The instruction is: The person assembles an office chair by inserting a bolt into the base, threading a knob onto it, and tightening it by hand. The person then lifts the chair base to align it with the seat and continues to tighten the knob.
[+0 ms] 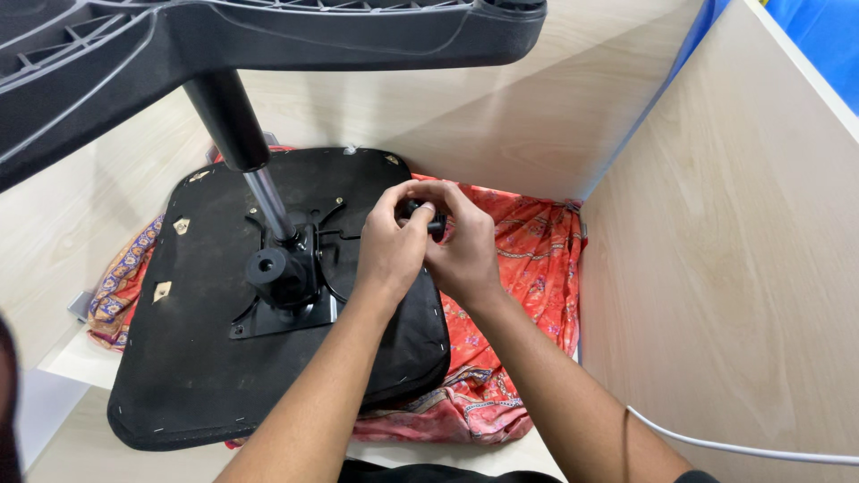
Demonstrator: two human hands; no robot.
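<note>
An upturned black chair seat (215,358) lies on a red patterned cloth (528,268). A black metal mechanism plate (284,315) is fixed to its underside. From it a gas-lift column (234,125) rises toward the black star base (268,36) at the top of the view. My left hand (392,246) and my right hand (463,246) meet at the seat's right side. Both pinch a small black knob or lever end (428,217), which the fingers mostly hide.
Light wooden panels (734,250) wall in the workspace at the back and right. A white cable (743,444) runs across the lower right panel. A blue surface (828,36) shows in the top right corner.
</note>
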